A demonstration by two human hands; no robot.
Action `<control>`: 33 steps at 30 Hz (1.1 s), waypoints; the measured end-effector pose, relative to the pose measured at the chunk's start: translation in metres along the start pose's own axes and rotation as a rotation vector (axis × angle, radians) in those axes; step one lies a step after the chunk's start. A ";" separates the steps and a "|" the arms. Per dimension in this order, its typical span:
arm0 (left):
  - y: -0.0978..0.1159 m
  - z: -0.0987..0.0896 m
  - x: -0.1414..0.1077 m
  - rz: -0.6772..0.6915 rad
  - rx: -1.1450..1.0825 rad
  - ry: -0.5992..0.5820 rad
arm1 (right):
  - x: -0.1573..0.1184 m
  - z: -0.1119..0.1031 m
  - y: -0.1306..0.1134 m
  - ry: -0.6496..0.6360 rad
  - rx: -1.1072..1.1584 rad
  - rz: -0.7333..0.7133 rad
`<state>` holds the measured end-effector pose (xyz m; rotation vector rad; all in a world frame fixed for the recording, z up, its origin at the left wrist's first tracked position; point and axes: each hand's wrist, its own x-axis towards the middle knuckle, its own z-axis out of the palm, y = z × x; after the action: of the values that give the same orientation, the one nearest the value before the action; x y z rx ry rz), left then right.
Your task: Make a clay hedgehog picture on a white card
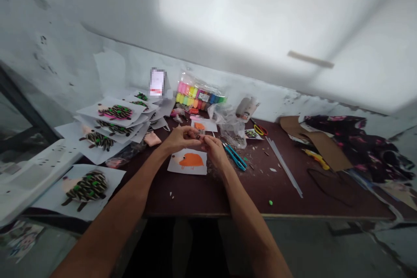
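My left hand [183, 138] and my right hand [211, 144] meet above the middle of the table, fingertips pinched together. Between them is a small dark bit that I cannot make out clearly. Just below the hands lies a white card [174, 168] with an orange hedgehog shape [193, 160] on it, partly covered by my fingers. Behind them is another white card [211, 126] with a smaller orange patch. A pair of blue-handled tweezers or pliers [236, 157] rests right of my right hand.
Finished hedgehog cards [115, 112] are piled at the left, one more [86, 186] at the front. Against the wall stand a pack of coloured clay [198, 95] and a phone [157, 82]. Rightward lie scissors [259, 130], clear sticks [285, 167], a yellow tool [316, 158] and dark floral cloth [355, 143].
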<state>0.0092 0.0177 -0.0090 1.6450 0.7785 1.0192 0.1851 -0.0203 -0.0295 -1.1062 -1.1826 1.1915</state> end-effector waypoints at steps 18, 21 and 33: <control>0.002 -0.003 0.001 -0.153 -0.246 0.041 | -0.007 0.011 -0.012 -0.058 0.096 -0.029; -0.001 -0.006 0.003 -0.152 -0.305 0.087 | -0.009 0.011 -0.015 -0.019 0.080 -0.049; -0.002 -0.008 0.003 -0.244 -0.402 0.133 | -0.005 0.012 -0.012 0.117 0.017 -0.076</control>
<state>0.0031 0.0242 -0.0091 1.1206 0.7815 1.0385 0.1743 -0.0263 -0.0168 -1.0937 -1.1139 1.0624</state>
